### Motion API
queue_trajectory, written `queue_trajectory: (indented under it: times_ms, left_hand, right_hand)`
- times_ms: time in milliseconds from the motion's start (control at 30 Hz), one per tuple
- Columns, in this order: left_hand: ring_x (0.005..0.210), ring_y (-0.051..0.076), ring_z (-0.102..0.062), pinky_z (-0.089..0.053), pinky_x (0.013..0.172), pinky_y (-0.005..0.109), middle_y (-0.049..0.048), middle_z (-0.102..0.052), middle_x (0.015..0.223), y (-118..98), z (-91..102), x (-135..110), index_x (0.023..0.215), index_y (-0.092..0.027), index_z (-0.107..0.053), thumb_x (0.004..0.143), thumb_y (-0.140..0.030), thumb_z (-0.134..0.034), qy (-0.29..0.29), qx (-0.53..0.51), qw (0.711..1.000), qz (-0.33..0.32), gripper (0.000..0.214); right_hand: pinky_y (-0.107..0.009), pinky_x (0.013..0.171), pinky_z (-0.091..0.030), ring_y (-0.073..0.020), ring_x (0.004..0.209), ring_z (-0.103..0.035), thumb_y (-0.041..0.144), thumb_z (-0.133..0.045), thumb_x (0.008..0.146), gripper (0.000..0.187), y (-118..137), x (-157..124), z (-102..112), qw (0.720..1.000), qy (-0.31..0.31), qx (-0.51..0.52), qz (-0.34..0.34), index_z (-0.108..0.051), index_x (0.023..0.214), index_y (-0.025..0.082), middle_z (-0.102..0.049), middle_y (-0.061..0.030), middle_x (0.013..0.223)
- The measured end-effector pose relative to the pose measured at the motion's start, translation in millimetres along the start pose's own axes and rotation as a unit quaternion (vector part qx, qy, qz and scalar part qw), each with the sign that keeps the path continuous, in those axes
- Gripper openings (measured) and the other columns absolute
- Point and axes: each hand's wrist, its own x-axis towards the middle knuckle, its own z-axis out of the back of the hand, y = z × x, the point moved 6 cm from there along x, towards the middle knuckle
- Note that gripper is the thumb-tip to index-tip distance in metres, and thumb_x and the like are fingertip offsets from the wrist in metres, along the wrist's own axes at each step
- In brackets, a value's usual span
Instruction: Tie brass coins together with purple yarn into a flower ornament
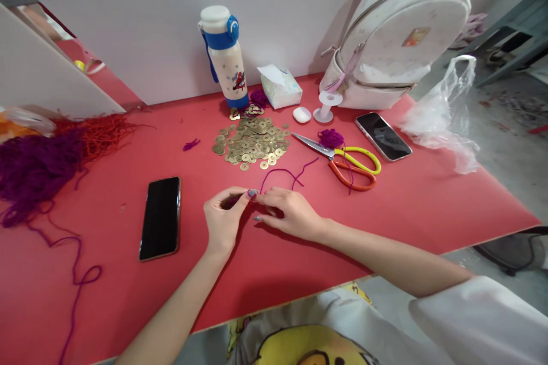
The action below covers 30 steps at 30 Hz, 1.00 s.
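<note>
Within left hand [221, 220] — purple cord [280, 170], apparently.

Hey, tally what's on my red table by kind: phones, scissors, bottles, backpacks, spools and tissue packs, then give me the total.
Phones: 2
Scissors: 1 pair
Bottle: 1
Backpack: 1
Spool: 1
Tissue pack: 1
Total: 7
</note>
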Motion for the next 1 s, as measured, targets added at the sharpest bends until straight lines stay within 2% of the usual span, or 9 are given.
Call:
queue_trajectory:
  times_ms: [100,233,333,433,700,1000]
  left_hand:
    - [0.068,0.017,-0.068,-0.056,0.067,0.027,0.0028,-0.073,0.071,-3.6,-2.1,-1.7,0.071,-0.018,-0.074,0.076,-0.028,-0.075,0.015,0.024,1.000,-0.013,0.011]
    - [0.070,0.017,-0.069,-0.056,0.069,0.026,0.0024,-0.074,0.072,-7.7,-2.1,-2.8,0.071,-0.018,-0.073,0.076,-0.023,-0.071,0.014,0.060,0.997,-0.035,0.007]
    - [0.071,0.018,-0.069,-0.056,0.070,0.027,0.0028,-0.075,0.074,-9.0,-3.0,-1.9,0.071,-0.019,-0.074,0.075,-0.024,-0.071,0.015,0.085,0.995,-0.045,0.007]
    - [0.070,0.019,-0.070,-0.057,0.068,0.028,0.0033,-0.075,0.074,-6.7,-6.6,-1.1,0.070,-0.019,-0.074,0.073,-0.024,-0.071,0.037,0.102,0.993,-0.037,0.008]
    - [0.076,0.021,-0.072,-0.059,0.074,0.030,0.0064,-0.077,0.082,-6.5,-16.1,-3.7,0.078,-0.018,-0.076,0.077,-0.027,-0.071,0.093,0.081,0.992,-0.022,0.011]
    - [0.076,0.021,-0.073,-0.061,0.072,0.030,0.0069,-0.078,0.083,-11.2,-19.0,-3.6,0.079,-0.019,-0.077,0.079,-0.025,-0.069,0.124,0.074,0.988,-0.046,0.010]
  right_hand:
    - [-0.025,0.063,-0.042,-0.0159,0.072,-0.057,0.033,-0.070,0.089,0.025,1.5,0.6,-1.5,0.999,0.016,0.036,0.000,-0.066,0.109,0.019,-0.064,-0.0019,0.076]
    - [-0.026,0.065,-0.044,-0.0166,0.073,-0.056,0.031,-0.067,0.091,0.012,4.5,1.7,0.0,0.997,0.019,0.080,0.013,-0.064,0.089,0.020,-0.061,-0.0008,0.071]
    - [-0.030,0.073,-0.046,-0.0182,0.078,-0.057,0.027,-0.053,0.099,0.016,9.1,2.0,5.1,0.995,0.008,0.085,0.056,-0.063,0.088,0.020,-0.066,-0.0044,0.081]
    - [-0.033,0.073,-0.046,-0.0199,0.080,-0.055,0.024,-0.048,0.100,0.020,9.0,2.0,14.4,0.995,-0.023,0.063,0.072,-0.064,0.089,0.021,-0.065,-0.0064,0.084]
    - [-0.035,0.076,-0.044,-0.0201,0.081,-0.051,0.024,-0.047,0.100,0.024,-4.9,3.7,36.1,0.989,-0.125,0.078,0.009,-0.061,0.082,0.020,-0.058,-0.0055,0.082]
    - [-0.033,0.073,-0.044,-0.0185,0.076,-0.053,0.031,-0.050,0.099,0.027,-20.3,5.0,38.9,0.976,-0.168,0.130,-0.050,-0.066,0.081,0.020,-0.058,-0.0035,0.074]
